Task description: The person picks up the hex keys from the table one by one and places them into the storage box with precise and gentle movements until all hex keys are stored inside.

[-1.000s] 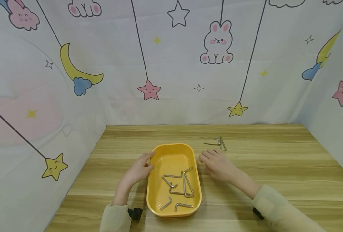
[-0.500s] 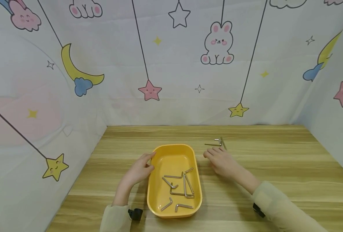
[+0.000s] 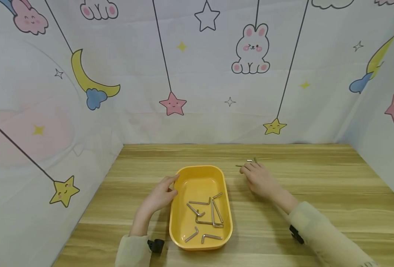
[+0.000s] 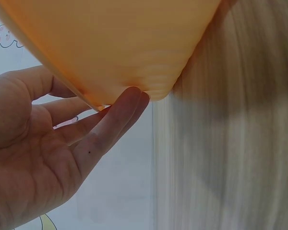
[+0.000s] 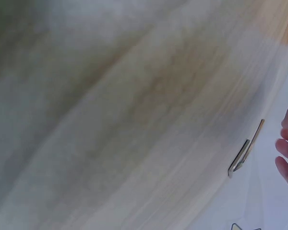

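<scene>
My left hand (image 3: pixel 159 196) grips the left side wall of a yellow plastic tray (image 3: pixel 201 167); in the left wrist view, fingers (image 4: pixel 117 112) press the wall's outside while others reach over the rim. Several L-shaped hex keys (image 3: pixel 212 213) lie loose in the tray's near half. On the table beyond the tray's right corner is a small group of hex keys (image 3: pixel 249 160), partly covered by my right hand (image 3: pixel 259 181). That hand hovers over them with fingers loosely bent. The right wrist view shows hex keys (image 5: pixel 239 157) lying on the table, apart from its fingertips.
The wood-grain tabletop (image 3: pixel 317 185) reaches back to a white curtain (image 3: pixel 203 74) printed with stars, moons and rabbits. The curtain also encloses the left and right sides. A black wrist camera (image 3: pixel 156 246) sits on the left sleeve.
My right hand has moved forward and slightly right, from beside the tray to above the hex keys on the table. The left hand and the tray have stayed in place.
</scene>
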Demonstrator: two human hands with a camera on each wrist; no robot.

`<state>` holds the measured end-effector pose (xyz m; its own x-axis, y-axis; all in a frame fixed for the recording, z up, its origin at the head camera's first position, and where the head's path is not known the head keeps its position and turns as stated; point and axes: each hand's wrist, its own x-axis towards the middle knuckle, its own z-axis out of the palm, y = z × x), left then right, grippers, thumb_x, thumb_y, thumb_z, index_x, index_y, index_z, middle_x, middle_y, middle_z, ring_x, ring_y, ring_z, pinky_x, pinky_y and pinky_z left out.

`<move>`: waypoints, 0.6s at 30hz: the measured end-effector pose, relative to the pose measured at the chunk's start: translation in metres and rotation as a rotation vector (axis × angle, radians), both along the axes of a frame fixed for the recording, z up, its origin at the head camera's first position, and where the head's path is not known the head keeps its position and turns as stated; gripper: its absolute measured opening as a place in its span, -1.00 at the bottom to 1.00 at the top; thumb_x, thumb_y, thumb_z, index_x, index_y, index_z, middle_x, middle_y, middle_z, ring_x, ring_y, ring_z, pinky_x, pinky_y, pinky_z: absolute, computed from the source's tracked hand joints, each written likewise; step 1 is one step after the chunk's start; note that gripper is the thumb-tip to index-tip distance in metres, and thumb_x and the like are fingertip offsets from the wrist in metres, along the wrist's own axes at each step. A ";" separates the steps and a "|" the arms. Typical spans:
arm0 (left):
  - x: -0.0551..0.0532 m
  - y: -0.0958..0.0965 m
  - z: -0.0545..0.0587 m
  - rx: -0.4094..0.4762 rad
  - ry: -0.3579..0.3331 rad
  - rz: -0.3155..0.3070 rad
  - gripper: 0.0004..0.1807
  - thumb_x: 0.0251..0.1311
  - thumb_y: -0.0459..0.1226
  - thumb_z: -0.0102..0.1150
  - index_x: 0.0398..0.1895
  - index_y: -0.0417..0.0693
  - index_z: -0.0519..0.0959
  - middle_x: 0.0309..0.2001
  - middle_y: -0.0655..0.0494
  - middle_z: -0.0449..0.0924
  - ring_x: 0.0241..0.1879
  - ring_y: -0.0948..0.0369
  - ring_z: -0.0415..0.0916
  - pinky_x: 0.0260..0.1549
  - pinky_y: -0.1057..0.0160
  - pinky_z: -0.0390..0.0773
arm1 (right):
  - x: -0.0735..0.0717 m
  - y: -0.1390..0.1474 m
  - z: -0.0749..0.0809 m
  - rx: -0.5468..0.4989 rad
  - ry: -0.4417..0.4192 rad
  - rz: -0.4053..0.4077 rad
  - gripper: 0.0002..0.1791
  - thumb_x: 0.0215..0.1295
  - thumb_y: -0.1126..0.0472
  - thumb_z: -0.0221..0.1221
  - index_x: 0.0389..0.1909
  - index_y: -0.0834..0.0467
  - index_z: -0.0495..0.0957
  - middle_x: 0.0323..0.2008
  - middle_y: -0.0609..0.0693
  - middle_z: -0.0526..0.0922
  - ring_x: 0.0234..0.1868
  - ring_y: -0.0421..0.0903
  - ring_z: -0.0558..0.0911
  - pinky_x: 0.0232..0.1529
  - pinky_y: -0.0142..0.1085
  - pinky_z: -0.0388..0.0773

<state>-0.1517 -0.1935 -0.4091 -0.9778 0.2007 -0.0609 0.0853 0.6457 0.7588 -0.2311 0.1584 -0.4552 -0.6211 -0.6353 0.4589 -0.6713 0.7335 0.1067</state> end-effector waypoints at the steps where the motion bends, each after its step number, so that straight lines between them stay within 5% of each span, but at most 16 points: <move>1: 0.000 0.000 0.000 -0.001 -0.001 0.000 -0.37 0.23 -0.40 -0.02 0.42 -0.15 0.25 0.29 -0.20 0.35 -0.11 0.09 0.53 -0.22 0.18 0.57 | -0.002 0.000 0.000 0.001 -0.001 -0.008 -0.77 0.07 0.42 0.18 -0.25 0.11 0.52 -0.25 0.00 0.59 -0.15 0.02 0.56 -0.25 -0.11 0.49; 10: -0.001 -0.001 0.000 0.004 0.034 -0.025 -0.37 0.22 -0.41 -0.04 0.41 -0.20 0.25 0.26 -0.27 0.35 -0.12 0.06 0.54 -0.21 0.17 0.58 | -0.012 0.000 0.005 -0.021 -0.063 -0.065 -0.72 0.07 0.44 0.17 -0.16 0.17 0.55 -0.23 0.05 0.63 -0.21 0.03 0.59 -0.29 -0.14 0.57; 18: -0.001 0.000 0.000 -0.010 0.017 -0.011 -0.37 0.22 -0.40 -0.03 0.42 -0.17 0.24 0.28 -0.23 0.35 -0.10 0.06 0.53 -0.20 0.17 0.57 | -0.020 -0.003 0.007 -0.024 -0.181 -0.138 -0.70 0.18 0.41 0.11 -0.04 0.21 0.55 -0.09 0.11 0.63 -0.04 0.09 0.58 -0.04 -0.06 0.57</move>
